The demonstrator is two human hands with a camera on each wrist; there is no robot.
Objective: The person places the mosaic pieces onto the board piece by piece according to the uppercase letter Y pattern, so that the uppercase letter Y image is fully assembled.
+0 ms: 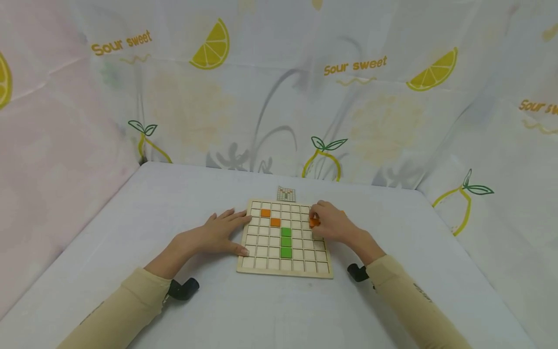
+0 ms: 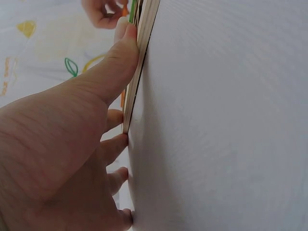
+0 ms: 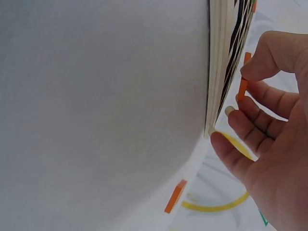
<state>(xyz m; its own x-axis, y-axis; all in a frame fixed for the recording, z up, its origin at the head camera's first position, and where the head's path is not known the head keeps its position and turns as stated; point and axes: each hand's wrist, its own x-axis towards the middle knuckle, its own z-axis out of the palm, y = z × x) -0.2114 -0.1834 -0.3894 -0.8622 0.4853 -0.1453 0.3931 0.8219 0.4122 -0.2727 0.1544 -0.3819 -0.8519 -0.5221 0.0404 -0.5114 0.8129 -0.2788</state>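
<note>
A wooden grid board [image 1: 261, 262] lies flat on the white table. My left hand [image 1: 220, 233] rests with spread fingers against the board's left edge, its thumb touching the rim. Over the right side of the grid, my right hand [image 1: 332, 221] pinches an orange square tile [image 3: 243, 89] between thumb and fingers, held on edge just above the board. Two orange tiles, one upper left [image 1: 265, 213] and one diagonally below it [image 1: 275, 222], sit in the grid. Below them runs a column of three green tiles, the middle green tile [image 1: 286, 242] among them.
A small pattern card [image 1: 286, 194] lies behind the board. In the right wrist view, a loose orange tile [image 3: 175, 197] lies on the table beyond the board. Printed cloth walls [image 1: 270, 97] enclose the table's back and sides. A black device shows at each wrist.
</note>
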